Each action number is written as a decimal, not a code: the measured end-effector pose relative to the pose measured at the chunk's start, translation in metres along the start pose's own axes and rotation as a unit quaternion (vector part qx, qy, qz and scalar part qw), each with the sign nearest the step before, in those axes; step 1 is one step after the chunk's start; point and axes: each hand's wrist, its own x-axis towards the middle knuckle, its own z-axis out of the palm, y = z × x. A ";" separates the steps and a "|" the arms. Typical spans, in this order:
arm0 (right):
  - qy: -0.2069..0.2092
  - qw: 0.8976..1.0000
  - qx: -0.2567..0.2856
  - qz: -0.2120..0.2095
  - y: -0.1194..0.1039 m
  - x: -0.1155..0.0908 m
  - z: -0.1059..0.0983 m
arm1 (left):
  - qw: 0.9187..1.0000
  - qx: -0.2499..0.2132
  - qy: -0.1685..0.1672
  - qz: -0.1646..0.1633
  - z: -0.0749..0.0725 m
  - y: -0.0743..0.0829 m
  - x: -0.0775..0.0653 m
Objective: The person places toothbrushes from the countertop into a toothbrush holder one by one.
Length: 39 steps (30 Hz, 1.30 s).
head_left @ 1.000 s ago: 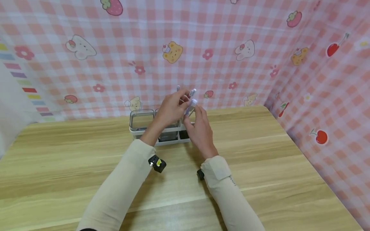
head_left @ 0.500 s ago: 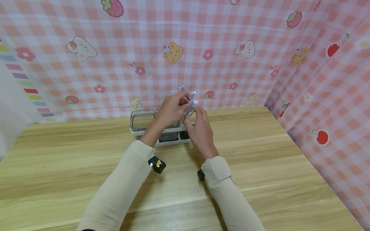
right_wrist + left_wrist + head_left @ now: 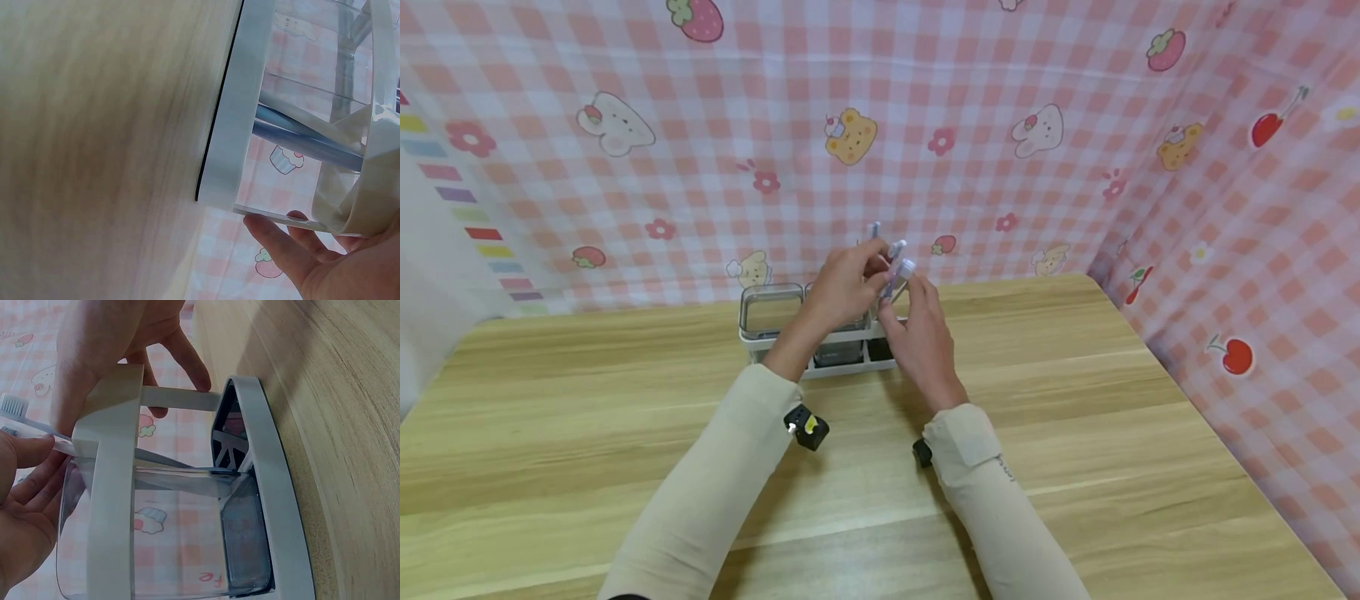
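Observation:
My left hand [image 3: 844, 287] pinches a pale toothbrush [image 3: 897, 249] between thumb and fingers, above the right part of a white toothbrush holder [image 3: 850, 336]. Another brush head [image 3: 875, 228] rises behind that hand. In the left wrist view two toothbrush heads [image 3: 14, 406] lie side by side at the fingertips, bristles up in that view. My right hand [image 3: 923, 342] holds the right end of the holder, thumb in front and fingers around the end. In the right wrist view, blue toothbrush handles [image 3: 306, 142] slant down inside the frame near that hand [image 3: 350, 269].
A clear grey cup [image 3: 772, 289] sits in the holder's left slot. Another clear cup [image 3: 838, 355] fills the middle one, partly behind my left hand. The holder stands on a wood-patterned table [image 3: 865, 533], close to a pink checked curtain [image 3: 700, 200].
The pinched toothbrush has come down slightly with my left hand. The brush head behind has shifted a little right. My right hand stays at the holder's end.

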 end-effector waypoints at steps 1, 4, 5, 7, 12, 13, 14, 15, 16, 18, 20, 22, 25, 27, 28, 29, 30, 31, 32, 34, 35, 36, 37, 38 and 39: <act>-0.001 1.000 0.000 0.001 0.000 0.000 0.000 | 1.000 -0.003 -0.002 0.000 -0.001 0.000 0.000; -0.003 1.000 0.001 0.003 0.000 0.000 0.001 | 1.000 -0.013 -0.010 -0.003 -0.002 -0.002 -0.001; -0.003 1.000 0.001 0.003 0.000 0.000 0.002 | 1.000 -0.017 -0.012 -0.004 -0.002 -0.003 -0.002; -0.004 1.000 0.002 0.002 0.000 0.000 0.003 | 1.000 -0.024 -0.015 -0.008 -0.003 -0.004 -0.003; -0.006 1.000 0.005 -0.005 0.000 0.000 0.005 | 0.999 -0.025 -0.014 -0.019 -0.005 -0.006 -0.005; -0.007 1.000 0.006 -0.005 0.000 0.000 0.005 | 0.999 -0.025 -0.013 -0.020 -0.005 -0.006 -0.006; -0.008 1.000 0.006 -0.005 0.000 0.000 0.005 | 0.999 -0.024 -0.013 -0.021 -0.006 -0.006 -0.006; -0.009 1.000 0.006 -0.004 0.000 0.000 0.006 | 0.999 -0.023 -0.013 -0.022 -0.006 -0.006 -0.007; -0.011 1.000 0.007 -0.004 0.000 0.000 0.006 | 0.999 -0.022 -0.012 -0.021 -0.007 -0.006 -0.007; -0.014 1.000 0.006 -0.001 0.001 0.000 0.006 | 1.000 -0.015 -0.011 -0.022 -0.008 -0.006 -0.008; -0.018 1.000 0.005 0.000 0.001 0.001 0.007 | 1.000 -0.006 -0.010 -0.024 -0.010 -0.007 -0.009; -0.020 1.000 0.002 -0.001 0.002 0.002 0.007 | 1.000 0.002 -0.010 -0.026 -0.012 -0.007 -0.011; -0.020 1.000 -0.002 -0.003 0.004 0.005 0.007 | 0.999 0.013 -0.013 -0.028 -0.016 -0.006 -0.014; -0.020 1.000 -0.001 -0.003 0.006 0.007 0.006 | 0.999 0.025 -0.015 -0.027 -0.019 -0.006 -0.018; -0.020 1.000 0.002 -0.002 0.007 0.007 0.006 | 0.999 0.032 -0.015 -0.027 -0.021 -0.006 -0.019; -0.021 1.000 0.003 -0.001 0.009 0.008 0.005 | 0.999 0.042 -0.013 -0.025 -0.022 -0.006 -0.022; -0.023 1.000 0.003 0.000 0.010 0.009 0.005 | 0.998 0.053 -0.011 -0.027 -0.024 -0.006 -0.024; -0.026 1.000 0.003 0.000 0.011 0.009 0.004 | 0.997 0.067 -0.007 -0.028 -0.026 -0.007 -0.027; -0.028 1.000 0.002 0.001 0.012 0.010 0.004 | 0.996 0.082 -0.003 -0.032 -0.027 -0.008 -0.031; -0.030 1.000 -0.002 0.003 0.017 0.009 0.002 | 0.993 0.111 0.002 -0.040 -0.028 -0.010 -0.038; -0.032 0.999 -0.004 0.002 0.018 0.008 0.001 | 0.991 0.127 0.003 -0.045 -0.029 -0.011 -0.042; -0.033 0.999 -0.007 0.001 0.020 0.008 0.000 | 0.988 0.144 0.004 -0.052 -0.030 -0.012 -0.046; -0.033 0.999 -0.009 0.000 0.023 0.009 -0.002 | 0.986 0.158 0.003 -0.058 -0.031 -0.012 -0.050; -0.033 0.999 -0.011 -0.001 0.025 0.009 -0.003 | 0.984 0.169 0.001 -0.063 -0.032 -0.013 -0.054; -0.032 0.999 -0.012 -0.002 0.027 0.009 -0.005 | 0.982 0.179 -0.002 -0.066 -0.033 -0.013 -0.057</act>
